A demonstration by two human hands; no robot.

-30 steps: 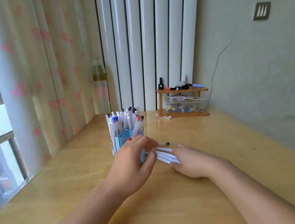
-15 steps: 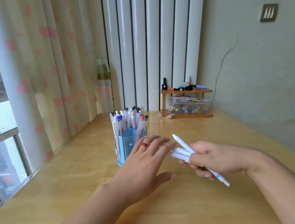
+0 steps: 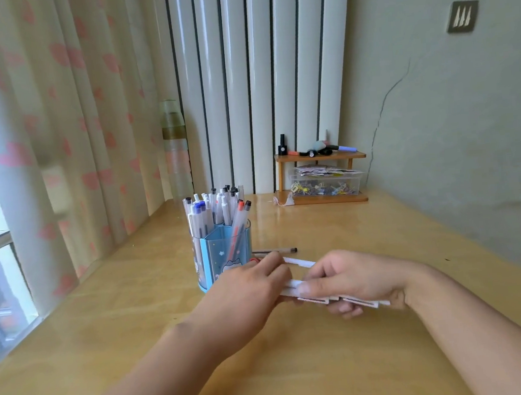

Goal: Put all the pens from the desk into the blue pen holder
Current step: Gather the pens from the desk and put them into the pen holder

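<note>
Where the curtain (image 3: 60, 119) hangs along the window at far left, the wooden desk (image 3: 137, 316) begins, and a little further right stands the blue pen holder (image 3: 223, 256), already crowded with upright pens whose caps fan out above its rim. Just in front of it and partly covering its base, the left hand (image 3: 248, 295) reaches toward the middle with its fingers curled against the near ends of a bundle of white pens (image 3: 294, 286); whether those fingers truly pinch the bundle or only steady it cannot be told, since the back of the hand hides the contact. Behind the hands, one dark-tipped pen (image 3: 276, 251) lies alone on the desk just right of the holder. Further right, the right hand (image 3: 356, 280) grips the bundle, thumb on top and fingers wrapped beneath, the far ends poking out by the wrist. These pens look light, stiff and smooth, so a loose bunch would likely slide apart or roll; holding them around mid-barrel, ends squared, seems the safest way to drop them in together, and the holder itself looks light enough to tip if nudged. At the back right a small wooden shelf (image 3: 321, 158) holds oddments above a clear box (image 3: 327, 186).
</note>
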